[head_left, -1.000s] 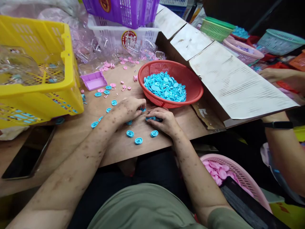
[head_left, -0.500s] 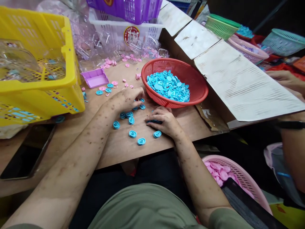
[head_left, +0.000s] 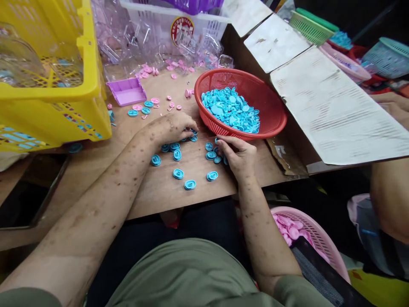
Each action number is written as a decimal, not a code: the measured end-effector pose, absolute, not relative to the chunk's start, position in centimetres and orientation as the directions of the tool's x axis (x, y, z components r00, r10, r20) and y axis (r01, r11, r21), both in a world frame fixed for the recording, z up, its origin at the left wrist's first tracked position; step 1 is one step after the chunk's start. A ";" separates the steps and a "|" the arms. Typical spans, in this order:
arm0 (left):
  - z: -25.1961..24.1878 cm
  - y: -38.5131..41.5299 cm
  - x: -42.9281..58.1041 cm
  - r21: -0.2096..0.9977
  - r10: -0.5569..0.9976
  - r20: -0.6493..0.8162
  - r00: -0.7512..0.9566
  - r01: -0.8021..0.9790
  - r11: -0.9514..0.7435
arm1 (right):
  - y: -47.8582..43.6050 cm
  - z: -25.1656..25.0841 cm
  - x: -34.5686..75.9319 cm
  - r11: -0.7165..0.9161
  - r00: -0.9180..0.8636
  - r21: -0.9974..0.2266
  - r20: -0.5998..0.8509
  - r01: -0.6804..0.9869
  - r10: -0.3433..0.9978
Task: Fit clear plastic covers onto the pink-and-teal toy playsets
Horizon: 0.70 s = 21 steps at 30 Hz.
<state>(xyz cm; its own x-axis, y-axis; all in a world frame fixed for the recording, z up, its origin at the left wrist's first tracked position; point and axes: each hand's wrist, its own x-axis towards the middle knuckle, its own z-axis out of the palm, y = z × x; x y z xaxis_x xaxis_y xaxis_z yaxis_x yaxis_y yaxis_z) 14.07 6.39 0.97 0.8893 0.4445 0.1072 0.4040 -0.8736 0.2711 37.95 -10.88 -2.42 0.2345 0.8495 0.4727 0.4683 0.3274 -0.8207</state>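
Note:
My right hand is closed in a pinch on a small blue plastic piece just in front of the red basket. Under and beside it lie several blue oval pieces and small blue discs. Farther left, my left hand is bent down with its fingertips closed on a blue oval plastic piece; the hand partly covers the pieces there. More blue ovals, some stacked, are spread over the wooden table nearer me, such as one oval close to the front edge.
A red basket of blue parts stands behind my right hand. At left are a yellow crate, a purple tray and a phone. A cardboard box flap borders the right. A co-worker's arm shows beyond it.
My right hand has lifted off the blue pieces it covered and moved slightly right, now pinching a small piece. My left hand stays over its pieces. The view has shifted slightly.

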 end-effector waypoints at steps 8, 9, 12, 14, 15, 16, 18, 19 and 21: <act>1.1 6.1 14.5 0.304 0.474 0.047 0.879 0.439 -0.845 | -10.1 -2.7 37.8 0.206 0.304 -0.838 0.395 0.505 0.867; 1.0 6.1 14.6 0.320 0.485 0.046 0.873 0.447 -0.835 | -10.0 -2.7 37.8 0.206 0.279 -0.822 0.399 0.531 0.874; 0.7 6.3 14.7 0.380 0.522 0.041 0.852 0.470 -0.796 | -9.8 -2.4 37.6 0.201 0.204 -0.751 0.409 0.629 0.889; 0.5 6.3 14.6 0.424 0.543 0.042 0.839 0.477 -0.770 | -9.6 -2.3 37.6 0.203 0.157 -0.705 0.411 0.680 0.898; 0.5 6.3 14.6 0.442 0.551 0.045 0.834 0.478 -0.759 | -9.5 -2.2 37.6 0.208 0.137 -0.693 0.407 0.691 0.903; 0.5 6.2 14.5 0.454 0.555 0.048 0.831 0.476 -0.753 | -9.4 -2.2 37.7 0.212 0.120 -0.689 0.401 0.693 0.908; 0.7 6.0 14.3 0.463 0.556 0.049 0.830 0.474 -0.749 | -9.2 -2.1 37.9 0.216 0.095 -0.702 0.376 0.679 0.922; 0.8 5.8 14.2 0.462 0.554 0.047 0.831 0.474 -0.750 | -9.2 -2.0 38.1 0.213 0.082 -0.716 0.354 0.665 0.932; 1.1 5.5 14.0 0.458 0.552 0.046 0.833 0.473 -0.753 | -9.0 -2.0 38.6 0.200 0.058 -0.749 0.303 0.631 0.951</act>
